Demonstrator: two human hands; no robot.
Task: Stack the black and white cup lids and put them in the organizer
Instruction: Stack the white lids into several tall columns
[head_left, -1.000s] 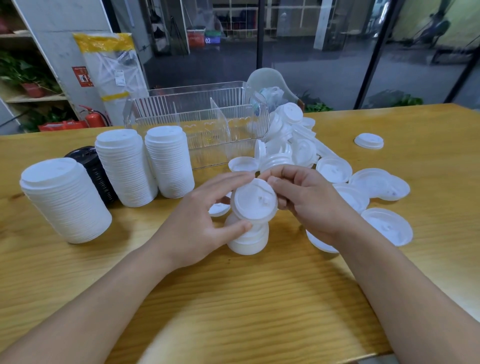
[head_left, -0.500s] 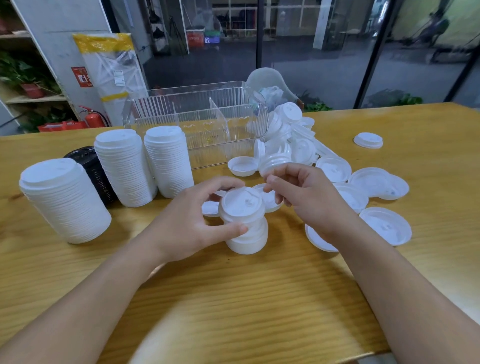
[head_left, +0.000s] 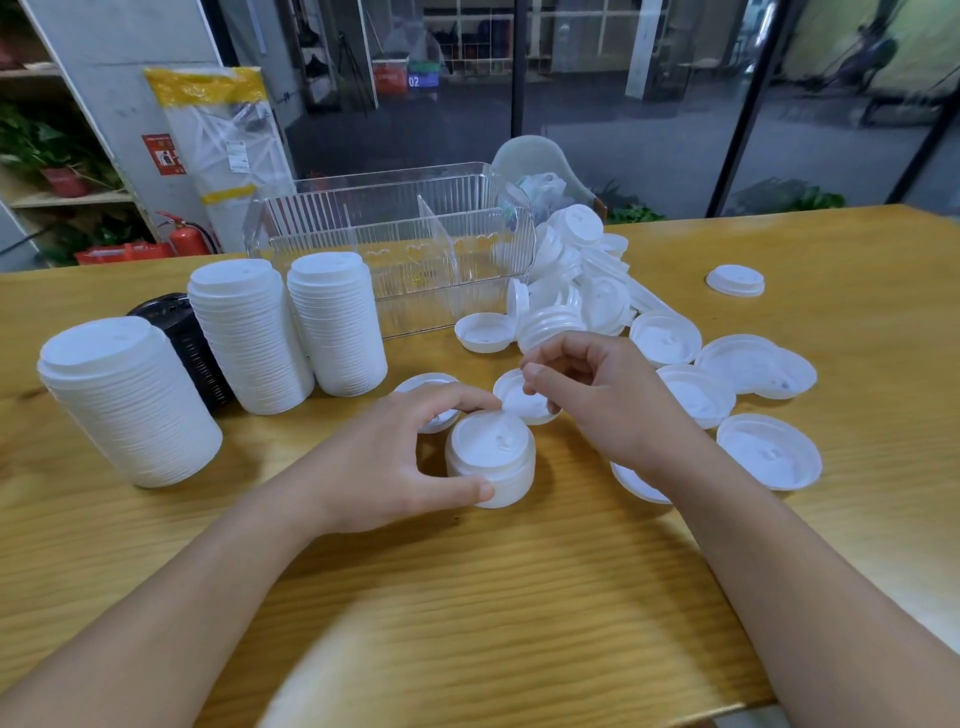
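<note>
1. Several white lids, nested into a short stack (head_left: 491, 460), standing on the wooden table (head_left: 519, 597) near the middle, gripped at the side between thumb and curled fingers of the left hand (head_left: 395, 462).
2. Just above and right, the right hand (head_left: 597, 400) with fingers curled, fingertips at the loose lid (head_left: 522, 402) lying just behind the stack; whether pinching it or only touching, cannot tell.
3. Likely risks: a lid seated crooked and jamming the nest; a nudge from either hand tipping the short stack; a sleeve-less forearm sweeping the scattered lids (head_left: 737, 395) lying beneath and beside it.
4. Further left, three tall white stacks (head_left: 249, 338) and a black stack (head_left: 179, 338) upright, well apart from the hands.
5. Behind, the clear divided organizer (head_left: 395, 244), holding no lids as far as visible.
6. Beyond the table, glass partitions, shelving with plants, a red fire extinguisher (head_left: 187, 239).
</note>
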